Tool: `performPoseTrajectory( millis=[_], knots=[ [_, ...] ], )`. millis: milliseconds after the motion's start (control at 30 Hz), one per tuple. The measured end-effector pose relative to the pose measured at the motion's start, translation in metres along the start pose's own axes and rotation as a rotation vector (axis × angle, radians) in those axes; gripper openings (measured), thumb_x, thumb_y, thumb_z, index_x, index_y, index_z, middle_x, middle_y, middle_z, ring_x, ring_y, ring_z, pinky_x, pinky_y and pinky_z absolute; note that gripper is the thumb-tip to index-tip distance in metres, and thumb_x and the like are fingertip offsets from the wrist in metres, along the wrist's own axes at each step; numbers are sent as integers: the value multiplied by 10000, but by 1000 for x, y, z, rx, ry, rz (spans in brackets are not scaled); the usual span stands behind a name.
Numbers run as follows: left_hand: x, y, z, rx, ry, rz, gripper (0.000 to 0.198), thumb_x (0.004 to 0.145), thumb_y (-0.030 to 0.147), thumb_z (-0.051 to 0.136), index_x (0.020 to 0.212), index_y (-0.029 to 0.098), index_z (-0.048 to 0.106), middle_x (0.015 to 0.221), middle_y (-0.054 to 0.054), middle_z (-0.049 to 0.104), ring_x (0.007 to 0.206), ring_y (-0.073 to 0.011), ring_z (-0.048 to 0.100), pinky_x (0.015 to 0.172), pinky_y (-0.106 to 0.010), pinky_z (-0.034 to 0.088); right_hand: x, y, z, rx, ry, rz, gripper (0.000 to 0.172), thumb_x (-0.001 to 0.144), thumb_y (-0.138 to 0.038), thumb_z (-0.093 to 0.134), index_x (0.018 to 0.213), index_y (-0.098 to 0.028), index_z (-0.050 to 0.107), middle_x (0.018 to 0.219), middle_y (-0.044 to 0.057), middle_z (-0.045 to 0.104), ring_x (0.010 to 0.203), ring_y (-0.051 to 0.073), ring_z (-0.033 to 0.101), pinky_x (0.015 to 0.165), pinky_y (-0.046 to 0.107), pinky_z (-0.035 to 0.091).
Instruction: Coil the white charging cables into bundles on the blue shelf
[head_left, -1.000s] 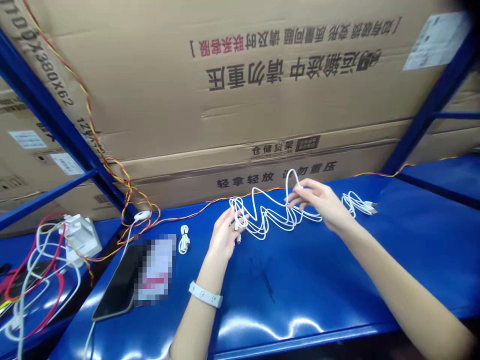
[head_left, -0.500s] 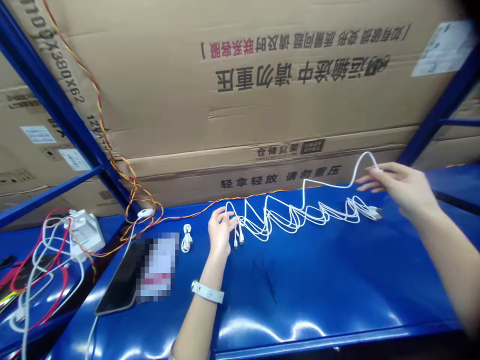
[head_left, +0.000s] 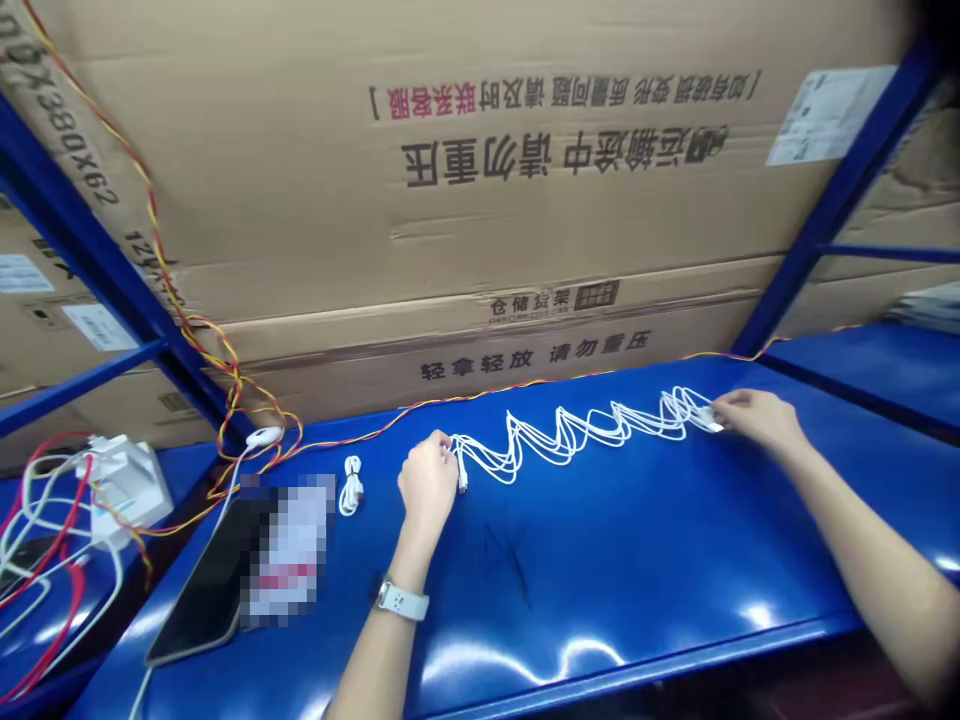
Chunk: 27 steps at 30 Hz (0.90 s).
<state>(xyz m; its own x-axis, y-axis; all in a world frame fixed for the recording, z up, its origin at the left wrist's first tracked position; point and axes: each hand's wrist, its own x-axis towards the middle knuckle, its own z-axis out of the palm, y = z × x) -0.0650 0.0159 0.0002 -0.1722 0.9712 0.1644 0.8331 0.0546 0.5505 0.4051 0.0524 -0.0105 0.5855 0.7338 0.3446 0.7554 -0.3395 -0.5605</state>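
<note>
Several white charging cables [head_left: 562, 435] lie side by side in a loose zigzag across the blue shelf [head_left: 600, 560]. At their left end, my left hand [head_left: 429, 478] is closed on the cable ends, and a small connector pokes out below the fingers. My right hand [head_left: 757, 422] pinches the larger white plugs at the right end, low over the shelf. A separate white cable [head_left: 351, 487], bundled with a dark tie, rests left of my left hand. Thin black ties [head_left: 510, 565] lie in front of the zigzag.
A dark tablet [head_left: 210, 570] and a blurred packet [head_left: 289, 550] lie on the left. Beyond them are a white device [head_left: 131, 490] and tangled red and white cords [head_left: 67, 560]. Twisted red-yellow wire [head_left: 360, 437] runs along the back, before large cardboard boxes [head_left: 465, 230]. Blue posts [head_left: 832, 210] flank the shelf.
My right hand has come down and left, bringing its raised cable down to the others at the right end. My left hand's fingers have closed over the left ends. The view has shifted slightly right.
</note>
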Motion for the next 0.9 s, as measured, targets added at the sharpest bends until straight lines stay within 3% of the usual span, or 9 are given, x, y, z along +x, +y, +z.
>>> performPoseTrajectory(
  millis=[167,300,500,633,767,900],
  knots=[
    [4,-3,6,0,-120,90,144,765,232,524,892,238,592,834,-26,636,835,-193,582,640,-261,396,1,6,3,-90,-162,-21,105,632,-252,673,677,-158,668,702,117,669,611,192,563,591,307,371],
    [14,-17,-4,42,-45,88,150,814,264,492,906,217,600,932,-54,612,913,-199,557,738,-286,420,-2,-10,-3,-139,-140,-97,239,697,-321,653,836,-127,661,837,171,657,771,220,557,662,320,371],
    [23,-52,-32,364,141,-79,232,775,225,545,996,170,591,1115,-160,536,1088,-338,455,799,-410,428,-24,-73,-20,-64,-19,-341,270,782,-287,605,993,-120,628,1011,167,632,888,209,564,756,303,404],
    [24,-70,-42,332,154,-221,328,731,113,538,1057,116,577,1188,-243,476,1095,-418,448,753,-459,427,-52,-128,-27,76,15,-538,275,791,-274,605,1040,-158,614,1038,127,620,926,189,579,794,282,430],
    [28,-82,-44,215,111,-254,394,683,-11,487,1057,84,569,1142,-255,499,988,-364,554,760,-432,430,-90,-174,-28,234,-53,-736,235,803,-280,571,1009,-174,606,1006,107,616,920,205,589,783,306,460],
    [33,-76,-43,90,91,-180,363,700,60,560,1051,147,547,1015,-144,598,925,-261,601,761,-352,458,-130,-203,-20,386,-254,-796,212,821,-295,530,997,-194,592,1021,81,619,931,209,588,768,321,466]
  ],
)
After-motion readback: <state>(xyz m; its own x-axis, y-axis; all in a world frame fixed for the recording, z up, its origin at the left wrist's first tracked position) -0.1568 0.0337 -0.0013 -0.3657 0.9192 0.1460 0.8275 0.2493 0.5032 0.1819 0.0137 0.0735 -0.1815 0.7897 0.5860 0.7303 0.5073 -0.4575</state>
